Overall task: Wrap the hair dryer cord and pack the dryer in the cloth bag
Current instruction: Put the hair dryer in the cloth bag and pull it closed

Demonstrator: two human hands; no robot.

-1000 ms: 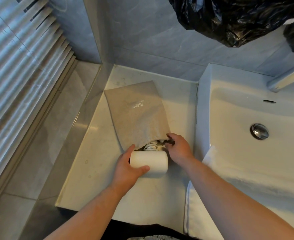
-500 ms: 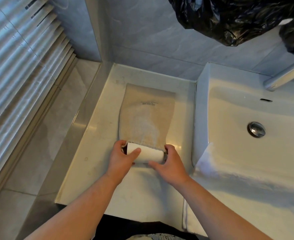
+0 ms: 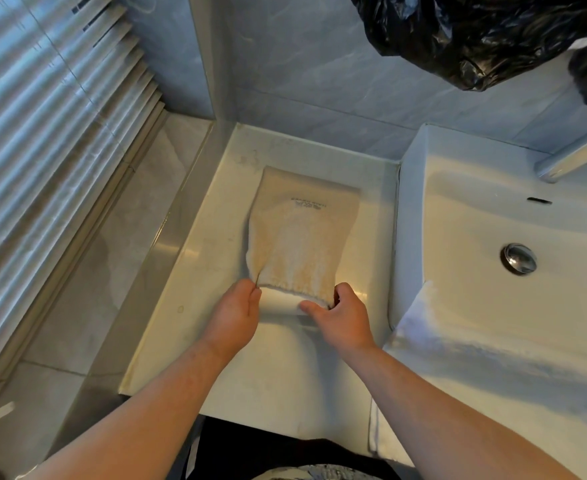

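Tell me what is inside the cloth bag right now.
Only the white end of the hair dryer shows, sticking out of the mouth of the cloth bag between the left hand and right hand. The rest, and any cord, is hidden by the cloth.

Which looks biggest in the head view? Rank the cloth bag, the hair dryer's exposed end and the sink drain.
1. cloth bag: clearly largest.
2. hair dryer, exposed end only, and sink drain: about alike, not ranked.

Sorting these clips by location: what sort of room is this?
Most likely a bathroom: a white basin with a metal drain plug, a tap at its far edge, and grey tiled walls behind the counter.
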